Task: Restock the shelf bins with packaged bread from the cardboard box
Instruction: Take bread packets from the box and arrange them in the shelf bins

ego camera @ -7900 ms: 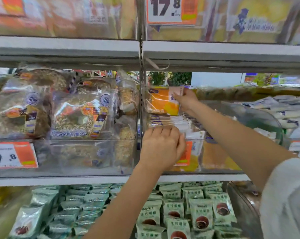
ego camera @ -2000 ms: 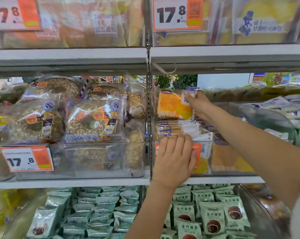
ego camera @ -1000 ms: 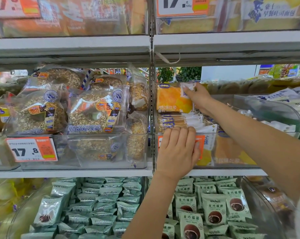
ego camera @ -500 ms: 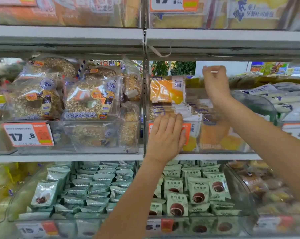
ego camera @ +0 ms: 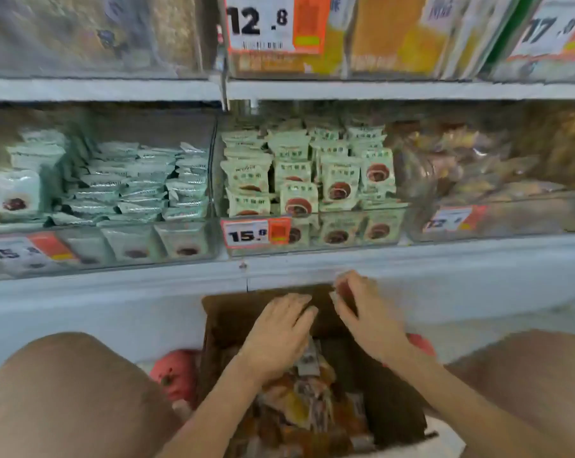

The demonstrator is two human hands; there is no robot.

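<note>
An open brown cardboard box [ego camera: 220, 328] stands on the floor between my knees, below the lowest shelf. Inside it lie several packaged breads [ego camera: 296, 408] in clear and orange wrappers. My left hand [ego camera: 279, 335] reaches into the box with its fingers extended over the packages. My right hand [ego camera: 368, 319] hovers over the far right part of the box with bent fingers; blur hides whether it holds anything. The clear bin of orange bread packs [ego camera: 395, 38] sits on the shelf above, behind a 12.8 price tag [ego camera: 263, 24].
Clear bins of pale green snack packets [ego camera: 305, 173] and silver-green packets [ego camera: 130, 183] fill the shelf right in front. A bin of brown pastries [ego camera: 477, 173] is to the right. My knees [ego camera: 68, 398] flank the box. A red object [ego camera: 175, 371] lies left of it.
I have dropped from the upper shelf to a crouch. Both hands left the orange bread bin and now reach into the cardboard box on the floor.
</note>
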